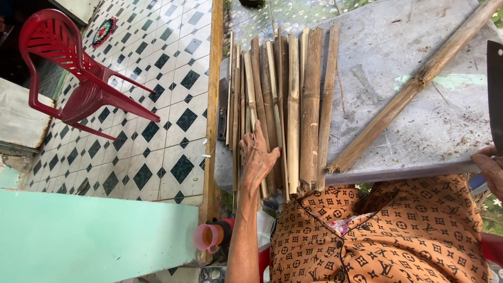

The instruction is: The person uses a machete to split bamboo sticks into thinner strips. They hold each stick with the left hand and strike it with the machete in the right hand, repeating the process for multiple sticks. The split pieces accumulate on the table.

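Bamboo is the material under both hands. Nearest the camera, the person's patterned brown blouse (387,230) fills the lower frame, with a pink cup (205,237) just beside the left elbow. The left hand (257,160) lies open and flat, fingers spread, pressing on the near ends of the split bamboo slats (283,105), which lie side by side on the grey metal table (398,68). Squaring the slats is best done with the palm kept flat and the ends pushed flush against one another at the table's edge. The right hand (490,167), cut off by the frame, grips the handle of a dark cleaver blade (494,89); the handle itself is hidden. One whole bamboo pole (414,86) crosses diagonally. Farther left stands a red plastic chair (73,73) on the chequered tile floor (162,68).
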